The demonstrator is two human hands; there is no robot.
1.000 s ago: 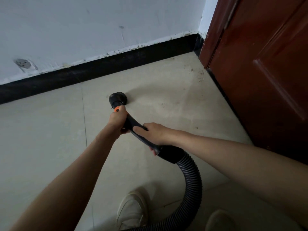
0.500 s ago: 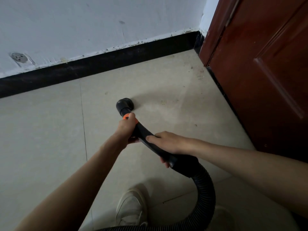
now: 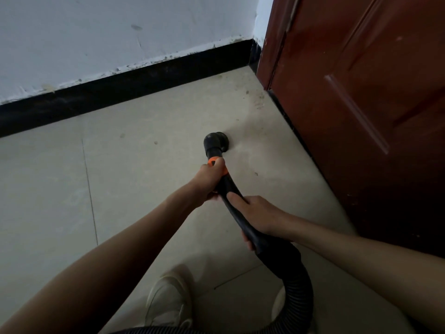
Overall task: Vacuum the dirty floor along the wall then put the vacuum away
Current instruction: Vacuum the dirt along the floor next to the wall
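Head view shows both hands wrapped around the black vacuum wand: the left hand grips it just behind the orange collar, the right hand curls round it lower down, above the ribbed hose. The round nozzle sits on the beige tiled floor, near the brown door and short of the black baseboard. A white shoe stands below.

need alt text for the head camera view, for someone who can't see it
Both hands grip a black vacuum wand, left hand near its orange collar, right hand lower, with the nozzle on a beige tiled floor. Specks of dirt lie toward the corner where the black baseboard meets a reddish-brown door.
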